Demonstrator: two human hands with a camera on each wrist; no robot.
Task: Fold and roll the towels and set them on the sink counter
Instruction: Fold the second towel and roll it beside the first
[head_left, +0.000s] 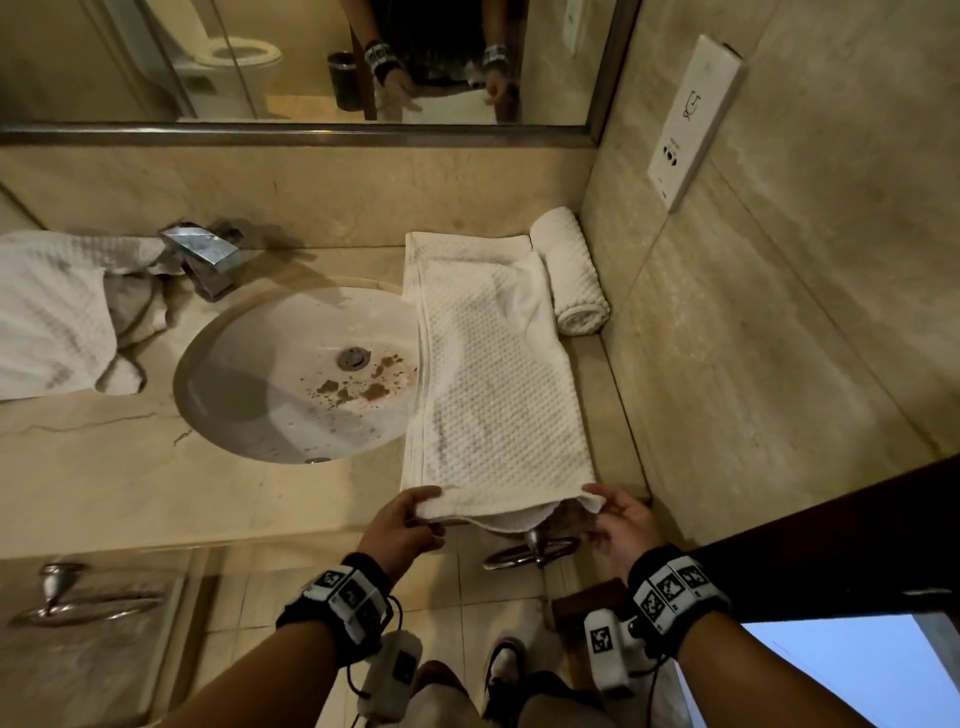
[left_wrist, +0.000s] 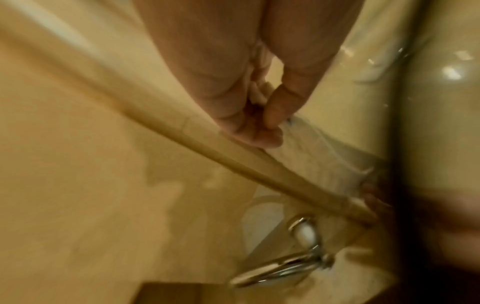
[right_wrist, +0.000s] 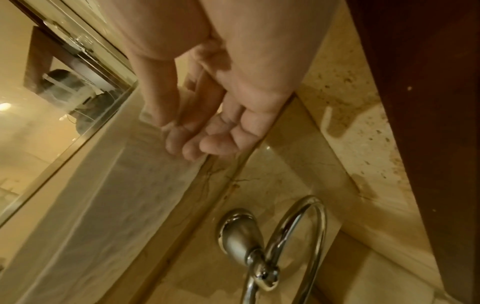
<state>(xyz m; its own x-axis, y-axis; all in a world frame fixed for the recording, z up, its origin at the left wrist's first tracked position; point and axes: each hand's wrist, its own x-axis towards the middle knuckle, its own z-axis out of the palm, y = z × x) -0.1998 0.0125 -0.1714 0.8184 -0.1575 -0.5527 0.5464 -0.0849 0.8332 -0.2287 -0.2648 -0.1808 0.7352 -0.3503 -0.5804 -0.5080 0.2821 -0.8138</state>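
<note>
A white waffle towel (head_left: 493, 384), folded into a long strip, lies on the sink counter (head_left: 130, 478) right of the basin, from the back wall to the front edge. My left hand (head_left: 423, 506) pinches its near left corner, thumb on top. At the near right corner, my right hand (head_left: 597, 506) pinches the same way. The near end hangs a little over the counter edge. The left wrist view shows the left hand (left_wrist: 272, 131) closed on the towel (left_wrist: 324, 156) edge. In the right wrist view the right hand (right_wrist: 174, 131) curls at the towel (right_wrist: 130, 185) edge. A rolled towel (head_left: 571, 270) lies against the right wall.
An unfolded white towel (head_left: 52, 312) lies bunched on the counter at the left, beside the faucet (head_left: 202, 254). The stained basin (head_left: 249, 395) sits between the two. A chrome towel ring (head_left: 530, 551) hangs below the counter edge under my hands. The wall stands close on the right.
</note>
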